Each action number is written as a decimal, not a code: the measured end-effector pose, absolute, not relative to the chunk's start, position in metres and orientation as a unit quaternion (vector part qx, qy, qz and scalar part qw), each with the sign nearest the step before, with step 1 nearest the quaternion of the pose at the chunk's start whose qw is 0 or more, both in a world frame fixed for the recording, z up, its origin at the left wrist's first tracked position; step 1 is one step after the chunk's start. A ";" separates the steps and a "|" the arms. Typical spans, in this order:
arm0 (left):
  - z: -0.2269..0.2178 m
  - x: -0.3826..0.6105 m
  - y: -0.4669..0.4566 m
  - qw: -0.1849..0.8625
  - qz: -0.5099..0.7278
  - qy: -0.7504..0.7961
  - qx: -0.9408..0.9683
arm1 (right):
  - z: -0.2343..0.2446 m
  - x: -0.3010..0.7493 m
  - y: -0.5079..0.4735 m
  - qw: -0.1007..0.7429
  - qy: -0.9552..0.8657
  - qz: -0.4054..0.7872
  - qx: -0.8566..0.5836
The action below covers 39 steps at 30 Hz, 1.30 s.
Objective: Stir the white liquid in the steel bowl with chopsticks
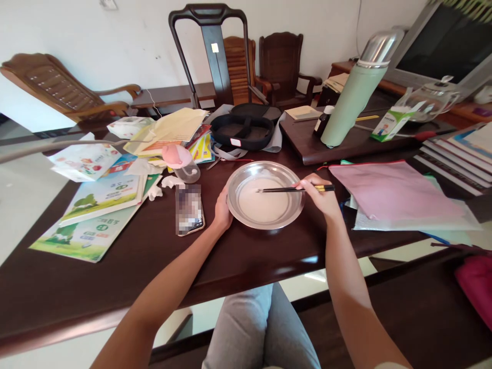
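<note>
A round stainless steel bowl [265,223] stands on the dark wooden table, holding a whitish liquid [265,205]. My left hand [223,210] grips the bowl's left rim, its fingers partly hidden behind the metal. In my right hand [319,193] is a pair of black chopsticks [280,189] with gold ends, held level over the bowl's right rim. Their tips meet the liquid near the middle of the bowl. Left of my left hand lies a phone [190,210] with a blurred screen.
Booklets [103,200], crumpled tissues [156,190] and a pink-lidded cup [180,163] lie to the left. Behind the bowl is an open black case [244,128]. A green thermos [351,100] stands at back right, with a pink zip pouch [395,187] nearer.
</note>
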State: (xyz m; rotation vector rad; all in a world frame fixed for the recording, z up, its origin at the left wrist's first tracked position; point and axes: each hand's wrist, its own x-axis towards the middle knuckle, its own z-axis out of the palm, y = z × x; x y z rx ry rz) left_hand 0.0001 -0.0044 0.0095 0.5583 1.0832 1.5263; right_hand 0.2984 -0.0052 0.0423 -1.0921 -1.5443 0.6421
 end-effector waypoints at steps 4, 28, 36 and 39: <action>0.010 0.000 -0.004 0.560 0.650 0.459 0.231 | 0.042 0.309 -0.006 0.609 -0.573 0.252 -0.487; 0.013 0.000 -0.006 0.564 0.647 0.449 0.250 | 0.043 0.298 -0.005 0.551 -0.636 0.272 -0.467; 0.010 0.000 -0.004 0.562 0.646 0.453 0.247 | 0.045 0.300 -0.010 0.545 -0.629 0.330 -0.446; 0.010 0.000 -0.004 0.565 0.646 0.449 0.247 | 0.044 0.296 -0.007 0.521 -0.656 0.311 -0.449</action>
